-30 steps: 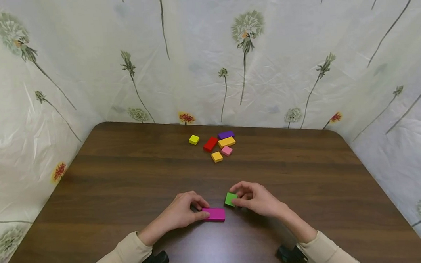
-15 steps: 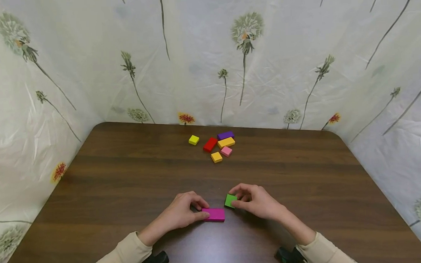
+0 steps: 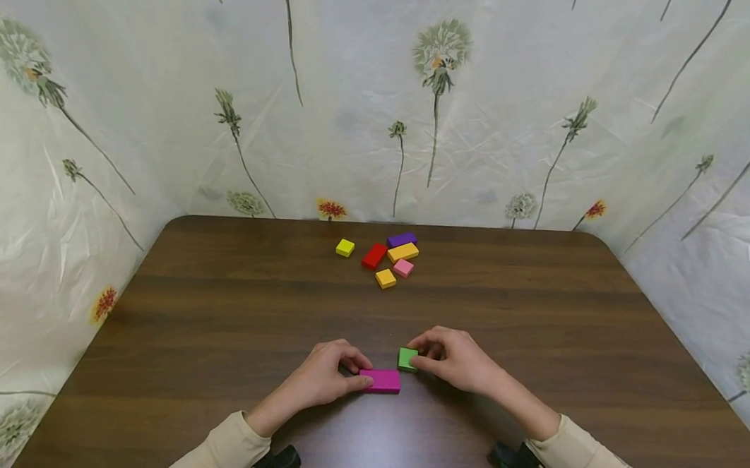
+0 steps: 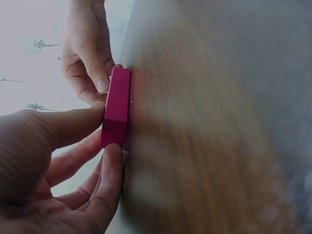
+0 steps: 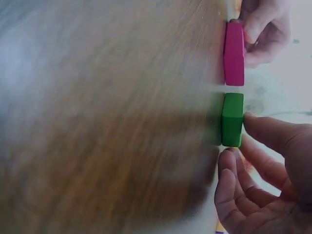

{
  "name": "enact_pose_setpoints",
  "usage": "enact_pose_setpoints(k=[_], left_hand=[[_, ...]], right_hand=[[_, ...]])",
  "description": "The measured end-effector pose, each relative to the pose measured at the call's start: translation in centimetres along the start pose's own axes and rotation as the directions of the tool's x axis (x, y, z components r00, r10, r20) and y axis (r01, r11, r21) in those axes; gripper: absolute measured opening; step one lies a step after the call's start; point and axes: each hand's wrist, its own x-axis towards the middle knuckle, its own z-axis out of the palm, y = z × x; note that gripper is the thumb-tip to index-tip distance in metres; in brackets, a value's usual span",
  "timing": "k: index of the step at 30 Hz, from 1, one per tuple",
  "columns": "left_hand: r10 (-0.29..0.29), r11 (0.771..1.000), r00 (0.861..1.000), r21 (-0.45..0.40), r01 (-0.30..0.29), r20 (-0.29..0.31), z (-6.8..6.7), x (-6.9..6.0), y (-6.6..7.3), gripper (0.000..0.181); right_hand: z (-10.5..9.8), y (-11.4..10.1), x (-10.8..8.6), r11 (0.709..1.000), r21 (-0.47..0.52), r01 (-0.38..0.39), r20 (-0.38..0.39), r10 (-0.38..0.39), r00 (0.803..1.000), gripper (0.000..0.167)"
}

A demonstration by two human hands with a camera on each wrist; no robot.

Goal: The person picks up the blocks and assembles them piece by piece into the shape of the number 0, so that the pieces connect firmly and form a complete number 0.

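Observation:
My left hand (image 3: 328, 374) grips the left end of a flat magenta rectangular block (image 3: 383, 381) lying on the table, its thumb on top. In the left wrist view this magenta block (image 4: 118, 95) is between thumb and fingers. My right hand (image 3: 454, 357) pinches a small green square block (image 3: 407, 359), which sits just behind and right of the magenta block's right end. From the right wrist the green block (image 5: 232, 119) shows a narrow gap to the magenta block (image 5: 234, 53); the right thumb touches its top face and the fingers its far side.
Toward the back of the brown wooden table (image 3: 257, 289) lie a yellow block (image 3: 345, 247), a red block (image 3: 374, 256), a purple block (image 3: 402, 239), a long orange block (image 3: 403, 252), a pink block (image 3: 404, 268) and a small orange block (image 3: 386, 279). A flower-patterned curtain (image 3: 344, 122) hangs behind.
My right hand has shifted the green block slightly left and nearer me, turning it straighter alongside the magenta block. The left hand and the magenta block have stayed put.

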Motion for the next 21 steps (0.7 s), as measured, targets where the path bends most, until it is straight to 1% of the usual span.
enact_pose_setpoints(k=[9,21], left_hand=[[-0.009,1.000,1.000,-0.002,0.009,0.007,-0.09,0.03,0.08,0.016],[-0.006,1.000,1.000,-0.002,0.006,0.002,-0.04,-0.04,0.06,0.015]], right_hand=[[0.19,-0.17,-0.07,1.000,0.003,-0.009,0.012,0.009,1.000,0.018],[0.19,-0.36,-0.29,1.000,0.014,-0.004,0.013,0.004,1.000,0.015]])
